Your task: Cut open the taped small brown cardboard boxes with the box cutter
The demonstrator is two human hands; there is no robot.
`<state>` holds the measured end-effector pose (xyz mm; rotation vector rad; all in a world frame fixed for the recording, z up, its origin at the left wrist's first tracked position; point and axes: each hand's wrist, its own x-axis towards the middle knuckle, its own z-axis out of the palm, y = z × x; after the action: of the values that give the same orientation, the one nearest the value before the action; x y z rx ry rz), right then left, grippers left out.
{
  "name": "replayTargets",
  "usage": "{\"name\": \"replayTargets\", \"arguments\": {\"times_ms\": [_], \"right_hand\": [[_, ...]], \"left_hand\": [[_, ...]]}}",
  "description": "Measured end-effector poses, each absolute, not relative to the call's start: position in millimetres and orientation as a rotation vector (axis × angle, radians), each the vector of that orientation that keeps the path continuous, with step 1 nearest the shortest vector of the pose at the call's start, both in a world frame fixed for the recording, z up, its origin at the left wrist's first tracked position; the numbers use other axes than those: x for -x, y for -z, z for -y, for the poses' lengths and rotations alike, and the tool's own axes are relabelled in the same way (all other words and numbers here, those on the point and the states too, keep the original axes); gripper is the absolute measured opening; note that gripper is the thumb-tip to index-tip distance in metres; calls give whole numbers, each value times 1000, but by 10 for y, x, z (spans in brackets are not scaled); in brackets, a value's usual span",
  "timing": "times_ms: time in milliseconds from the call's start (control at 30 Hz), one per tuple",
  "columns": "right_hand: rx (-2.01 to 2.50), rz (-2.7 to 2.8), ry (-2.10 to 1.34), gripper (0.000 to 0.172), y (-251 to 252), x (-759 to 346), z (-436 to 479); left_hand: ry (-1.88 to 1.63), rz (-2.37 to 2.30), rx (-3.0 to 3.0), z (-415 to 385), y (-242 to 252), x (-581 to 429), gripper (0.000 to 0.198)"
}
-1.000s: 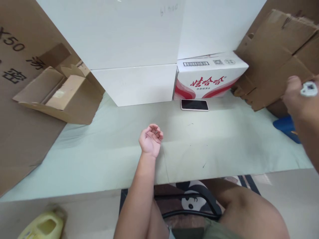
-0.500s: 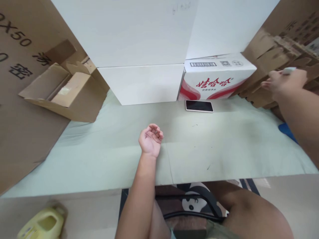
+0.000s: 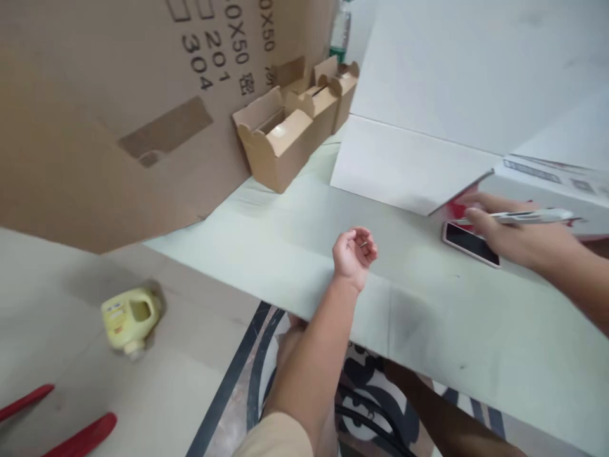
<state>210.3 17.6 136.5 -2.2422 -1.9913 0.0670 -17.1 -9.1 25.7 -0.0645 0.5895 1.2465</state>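
My left hand [image 3: 354,259] rests palm up above the green-covered table, its fingers curled inward. A tiny metallic piece [image 3: 364,244] shows among those fingers, too small to name. In my right hand [image 3: 516,235] is a slim white pen-like tool [image 3: 535,217], its thin tip pointing left; motion blurs it and its exact kind is unclear. Beneath that hand a phone [image 3: 469,242] with a dark screen and pale pink edge lies on the table, partly covered by the fingers.
Open brown cartons [image 3: 295,136] stand in a row at the back left, beside a large printed cardboard sheet [image 3: 157,127]. A white box [image 3: 394,158] and a red-and-white carton [image 3: 571,190] line the back. On the floor sits a yellow jug [image 3: 128,320], near red bars [image 3: 80,438].
My right hand has come in from the far right to above the phone, with the white tool now clearly visible. The view has turned left. My left hand keeps its curled pose.
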Motion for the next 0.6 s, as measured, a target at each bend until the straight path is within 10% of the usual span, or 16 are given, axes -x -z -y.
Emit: {"name": "replayTargets", "arguments": {"times_ms": [267, 600], "right_hand": [[1180, 2525, -323, 23, -911, 69, -1039], [1177, 2277, -544, 15, -545, 1257, -1787]], "left_hand": [[-1467, -590, 215, 47, -239, 788, 20], [-1607, -630, 289, 34, -225, 1177, 20]]}}
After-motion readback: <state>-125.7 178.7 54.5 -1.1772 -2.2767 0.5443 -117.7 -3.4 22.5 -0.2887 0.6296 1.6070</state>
